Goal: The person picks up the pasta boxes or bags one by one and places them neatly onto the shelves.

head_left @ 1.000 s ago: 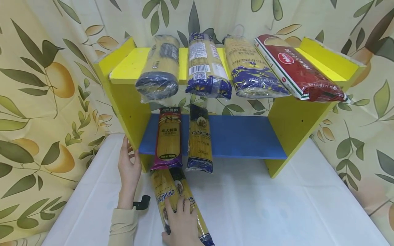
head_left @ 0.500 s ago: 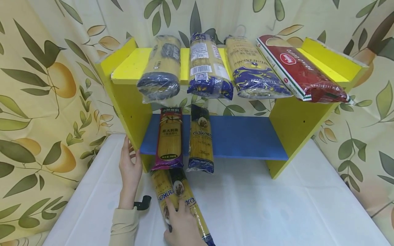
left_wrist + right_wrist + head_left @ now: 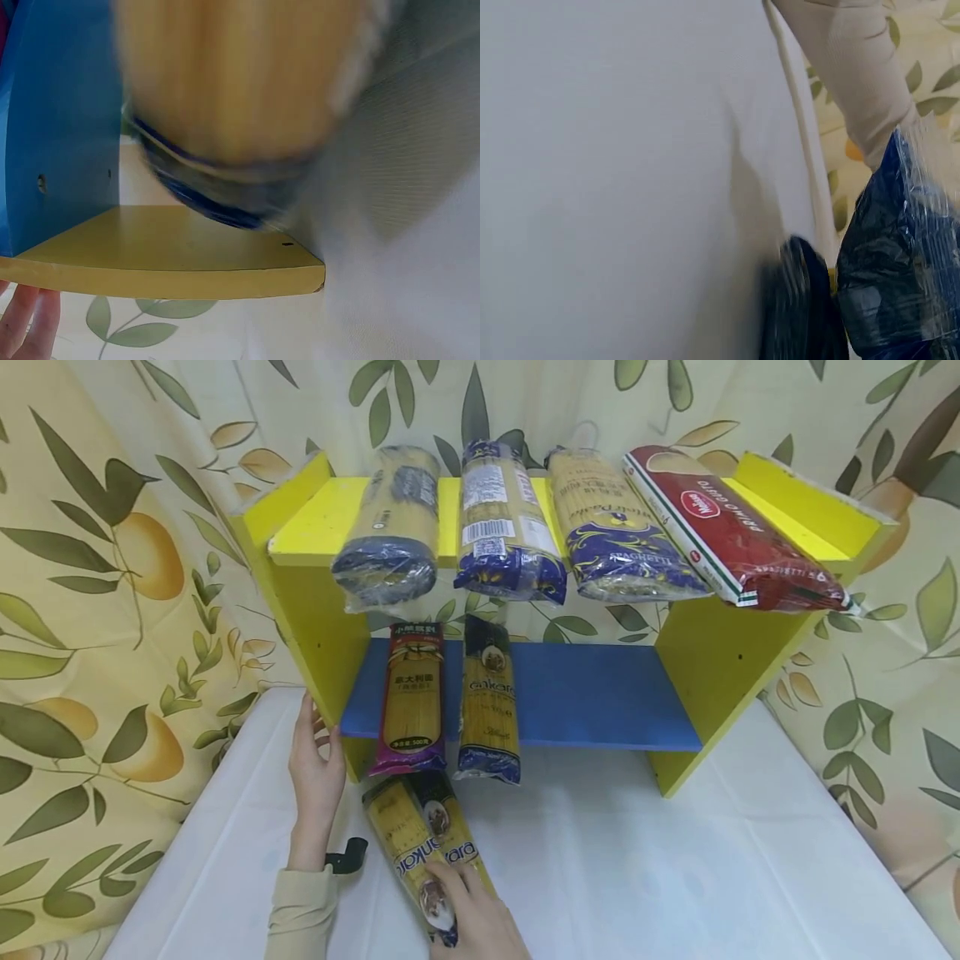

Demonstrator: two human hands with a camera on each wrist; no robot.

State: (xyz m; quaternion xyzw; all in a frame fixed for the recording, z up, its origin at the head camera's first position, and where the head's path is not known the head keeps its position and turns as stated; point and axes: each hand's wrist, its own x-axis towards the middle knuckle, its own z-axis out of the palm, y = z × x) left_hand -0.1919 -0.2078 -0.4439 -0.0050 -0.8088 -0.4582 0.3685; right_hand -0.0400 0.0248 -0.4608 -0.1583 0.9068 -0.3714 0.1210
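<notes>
My right hand (image 3: 480,914) grips the lower end of a yellow-and-blue ankara spaghetti packet (image 3: 397,822), which slants in front of the shelf's left end. Beside and partly behind it is a second ankara packet (image 3: 459,835). A packet (image 3: 232,90) looms blurred in the left wrist view, and dark blue packet ends (image 3: 892,300) show in the right wrist view. My left hand (image 3: 318,785) rests its fingers against the outer side of the shelf's yellow left panel (image 3: 318,643); those fingers (image 3: 37,322) also appear at the panel in the left wrist view.
On the blue lower board (image 3: 592,693) lie a red-purple pasta packet (image 3: 411,702) and another ankara packet (image 3: 489,710). The yellow top board (image 3: 300,539) bears several more packets, including a red one (image 3: 727,531). A white cloth (image 3: 600,877) covers the table.
My right hand has shifted right and taken hold of the left ankara packet, whose lower end has swung and come nearer, covering more of the other packet. My left hand stays at the panel.
</notes>
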